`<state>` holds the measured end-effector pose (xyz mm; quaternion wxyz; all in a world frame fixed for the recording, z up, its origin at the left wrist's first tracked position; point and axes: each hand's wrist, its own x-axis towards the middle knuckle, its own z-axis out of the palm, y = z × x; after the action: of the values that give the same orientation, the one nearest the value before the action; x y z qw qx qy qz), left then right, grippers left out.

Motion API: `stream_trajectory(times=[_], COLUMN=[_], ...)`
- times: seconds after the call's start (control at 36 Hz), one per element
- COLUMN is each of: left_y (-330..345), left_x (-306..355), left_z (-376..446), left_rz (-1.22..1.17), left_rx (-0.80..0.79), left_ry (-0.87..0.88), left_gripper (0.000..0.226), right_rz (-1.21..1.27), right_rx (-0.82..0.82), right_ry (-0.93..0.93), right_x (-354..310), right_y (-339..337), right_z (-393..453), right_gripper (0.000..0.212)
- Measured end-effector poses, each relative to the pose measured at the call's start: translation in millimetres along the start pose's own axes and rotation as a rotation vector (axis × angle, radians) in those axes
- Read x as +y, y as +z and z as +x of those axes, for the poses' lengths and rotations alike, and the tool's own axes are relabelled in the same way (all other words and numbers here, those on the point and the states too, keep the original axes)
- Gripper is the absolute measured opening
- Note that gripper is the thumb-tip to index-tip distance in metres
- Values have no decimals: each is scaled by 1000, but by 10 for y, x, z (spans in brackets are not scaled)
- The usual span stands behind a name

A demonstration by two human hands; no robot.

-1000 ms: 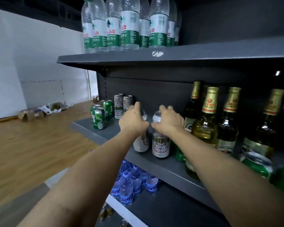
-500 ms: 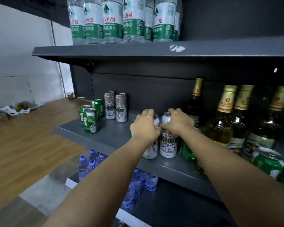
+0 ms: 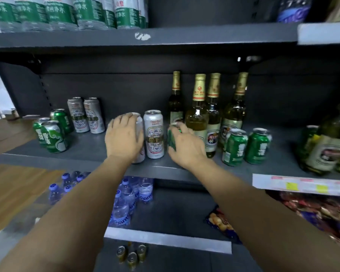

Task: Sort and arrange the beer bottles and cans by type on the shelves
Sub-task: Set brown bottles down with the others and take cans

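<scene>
On the dark middle shelf point(image 3: 86, 154) my left hand point(image 3: 124, 137) wraps a tall silver can point(image 3: 140, 134). Right beside it a second tall silver can point(image 3: 154, 134) stands free. My right hand point(image 3: 185, 146) grips a short green can point(image 3: 172, 141) to the right of that. Behind my right hand stand several green beer bottles with gold foil necks point(image 3: 198, 112). Two more tall silver cans point(image 3: 85, 115) and three green cans point(image 3: 51, 132) stand at the shelf's left. Two green cans point(image 3: 245, 147) stand to the right of the bottles.
More bottles point(image 3: 326, 146) stand at the far right above a price strip point(image 3: 300, 185). Water bottles with green labels point(image 3: 67, 12) fill the top shelf. Small blue-capped water bottles point(image 3: 126, 199) and a snack bag point(image 3: 220, 222) lie on the lower shelf. Gold bottle tops point(image 3: 131, 254) show below.
My right hand has left the silver can and moved right onto the short green can. My left hand stays on its silver can. The view has swung right.
</scene>
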<state>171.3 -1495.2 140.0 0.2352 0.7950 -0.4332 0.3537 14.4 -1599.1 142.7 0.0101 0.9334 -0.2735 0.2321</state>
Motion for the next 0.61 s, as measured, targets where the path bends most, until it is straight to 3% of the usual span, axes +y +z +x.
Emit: stream_trajectory(times=[0.17, 0.36, 0.61], left_y=[-69, -107, -279], left_x=[721, 2332, 4445], left_z=[-442, -1078, -1893], left_rz=[-45, -246, -398], left_rx=[-118, -346, -623], left_ry=[124, 192, 498], left_gripper=[18, 31, 43], right_rz=[-32, -109, -154], right_rx=[-56, -150, -215], right_ry=[173, 463, 857], right_x=[691, 1734, 2797], right_y=[-226, -632, -1250], right_z=[-879, -2285, -3948], right_gripper=[60, 58, 52])
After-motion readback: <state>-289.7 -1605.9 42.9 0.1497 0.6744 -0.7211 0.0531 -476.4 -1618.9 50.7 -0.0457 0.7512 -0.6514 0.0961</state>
